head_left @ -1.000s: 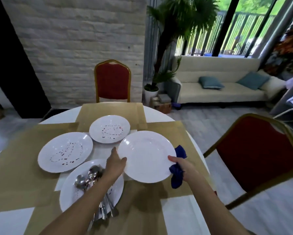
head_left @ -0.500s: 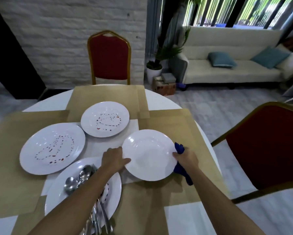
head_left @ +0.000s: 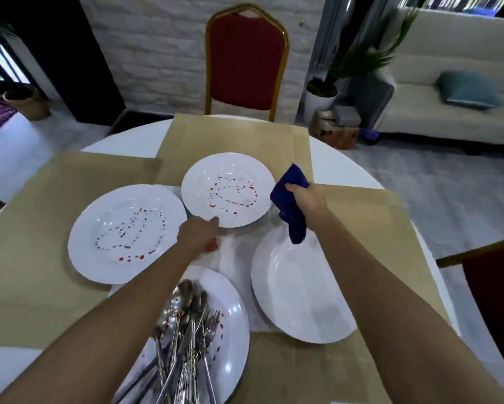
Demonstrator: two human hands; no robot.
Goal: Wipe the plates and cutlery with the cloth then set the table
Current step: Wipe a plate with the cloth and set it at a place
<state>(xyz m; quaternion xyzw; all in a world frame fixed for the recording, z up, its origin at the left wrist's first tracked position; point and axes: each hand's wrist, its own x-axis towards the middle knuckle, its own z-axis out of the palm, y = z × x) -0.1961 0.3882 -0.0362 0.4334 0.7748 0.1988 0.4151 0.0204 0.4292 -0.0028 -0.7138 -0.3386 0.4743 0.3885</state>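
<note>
the left hand (head_left: 199, 237) pinches the near rim of a stained plate (head_left: 227, 189). just right of it, the right hand (head_left: 306, 199) clutches the blue cloth (head_left: 293, 211), which hangs above a clean plate (head_left: 300, 287). the cutlery (head_left: 186, 330) lies beside the left forearm.

Arms outstretched; left hand (head_left: 196, 236) pinches the plate (head_left: 233, 170) rim, right hand (head_left: 307, 199) grips the cloth (head_left: 294, 224).

Left hand (head_left: 196, 236), right hand (head_left: 306, 199), forearms (head_left: 104, 325) (2, bare)
</note>
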